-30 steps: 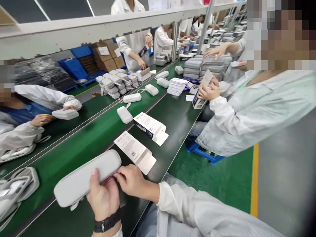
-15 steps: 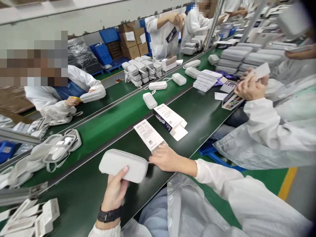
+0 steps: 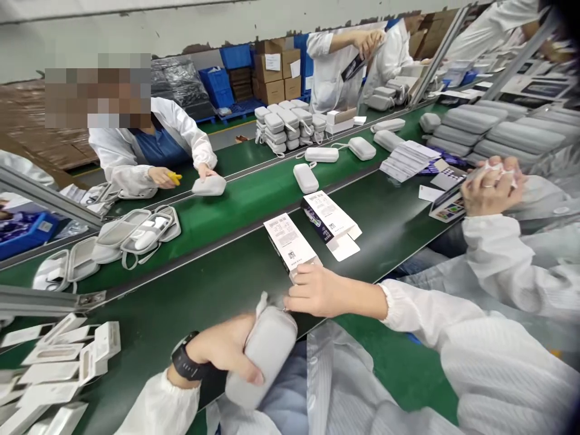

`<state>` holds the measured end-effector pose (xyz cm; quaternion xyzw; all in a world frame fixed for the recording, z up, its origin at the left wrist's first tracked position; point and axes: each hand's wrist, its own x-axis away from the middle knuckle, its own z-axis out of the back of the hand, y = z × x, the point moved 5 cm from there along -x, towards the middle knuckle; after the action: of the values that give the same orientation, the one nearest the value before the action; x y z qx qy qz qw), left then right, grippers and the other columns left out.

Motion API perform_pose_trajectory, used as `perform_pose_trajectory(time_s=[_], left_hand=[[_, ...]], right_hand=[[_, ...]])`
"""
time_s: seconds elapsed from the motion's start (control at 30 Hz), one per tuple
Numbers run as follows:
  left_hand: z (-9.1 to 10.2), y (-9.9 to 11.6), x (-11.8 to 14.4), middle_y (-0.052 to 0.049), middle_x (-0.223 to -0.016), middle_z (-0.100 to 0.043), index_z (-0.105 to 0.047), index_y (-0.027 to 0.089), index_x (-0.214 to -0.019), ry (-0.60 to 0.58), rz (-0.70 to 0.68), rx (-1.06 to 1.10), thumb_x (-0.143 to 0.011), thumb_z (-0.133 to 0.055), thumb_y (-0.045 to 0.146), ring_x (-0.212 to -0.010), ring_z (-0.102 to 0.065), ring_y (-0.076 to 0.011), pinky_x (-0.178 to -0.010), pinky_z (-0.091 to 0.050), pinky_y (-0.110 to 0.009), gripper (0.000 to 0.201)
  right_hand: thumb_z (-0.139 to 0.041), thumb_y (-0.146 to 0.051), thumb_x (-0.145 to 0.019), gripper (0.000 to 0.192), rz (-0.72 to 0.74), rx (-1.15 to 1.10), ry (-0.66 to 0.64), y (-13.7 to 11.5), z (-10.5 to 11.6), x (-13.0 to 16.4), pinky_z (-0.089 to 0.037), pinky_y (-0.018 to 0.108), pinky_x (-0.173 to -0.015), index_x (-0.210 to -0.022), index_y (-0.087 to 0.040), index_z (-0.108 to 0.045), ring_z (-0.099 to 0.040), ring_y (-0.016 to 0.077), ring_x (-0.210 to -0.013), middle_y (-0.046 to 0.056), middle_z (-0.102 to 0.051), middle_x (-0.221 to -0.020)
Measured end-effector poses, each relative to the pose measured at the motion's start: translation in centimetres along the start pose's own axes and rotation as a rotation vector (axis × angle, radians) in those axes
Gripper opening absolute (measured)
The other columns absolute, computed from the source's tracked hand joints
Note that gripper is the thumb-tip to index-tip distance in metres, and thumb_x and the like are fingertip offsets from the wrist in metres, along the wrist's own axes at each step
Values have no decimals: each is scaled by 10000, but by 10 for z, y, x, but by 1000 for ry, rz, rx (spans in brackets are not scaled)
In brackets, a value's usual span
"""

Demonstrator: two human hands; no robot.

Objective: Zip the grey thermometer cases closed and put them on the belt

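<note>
Holds a grey case in the left hand, with the thumb across its face and the fingers hidden behind; keeps a firm grip there, with the case tilted over the near edge of the dark green worktop, one end pointing far right and the other towards the lap; wears a black wristband on the left wrist; sets the curled right hand at the case's far right end in a narrow grip; cannot tell whether pinching something there or only touching the edge; overlaps with the right hand the near end of a carton; cannot tell whether touching it; has a second carton lying just to the right, with its flaps open towards the near side; has a closed pouch on the brighter green belt beyond, open cases farther left, and a heap of white trays at near left; faces a co-worker at far left, with a yellow object in one hand.
</note>
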<state>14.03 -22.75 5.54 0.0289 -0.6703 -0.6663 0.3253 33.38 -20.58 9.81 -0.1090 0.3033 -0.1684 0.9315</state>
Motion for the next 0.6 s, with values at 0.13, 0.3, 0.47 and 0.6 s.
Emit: perform_pose_trajectory(time_s=[0.13,0.3,0.47,0.6], left_hand=[[-7,4,-14,19,-881,-752,-715,212,-916,-378,28,-291,-505,-898,349,-778,-689,-250,-694,-537,-290,470],[-4,-6,-20,21,-893,-755,-706,228,-936,-492,84,-432,-455,-913,468,-778,-691,-241,-703,-527,-280,576],[40,-22,-1,-15,-1007,-733,-676,191,-1099,49,-54,-270,-572,-871,507,-852,-669,-228,-757,-523,-289,644],[115,-51,4,-103,-1108,-713,-634,137,-1170,738,-131,156,-685,-816,510,-963,-671,-257,-827,-552,-356,638]], right_hand=[[-444,-94,-975,271,250,178,-200,-26,-18,-12,-300,324,-619,-835,-236,-628,-443,146,-583,-9,-595,-681],[-471,-300,-1030,211,188,140,-321,-18,-37,-18,-323,313,-645,-953,-216,-649,-500,137,-611,-6,-606,-717],[-514,-370,-1002,319,-370,-101,72,16,-20,-1,-441,294,-735,-1252,-185,-587,-615,167,-781,55,-687,-915],[-497,-304,-994,210,-685,-276,273,26,-37,27,-450,271,-638,-1081,-193,-652,-584,147,-644,36,-668,-814]])
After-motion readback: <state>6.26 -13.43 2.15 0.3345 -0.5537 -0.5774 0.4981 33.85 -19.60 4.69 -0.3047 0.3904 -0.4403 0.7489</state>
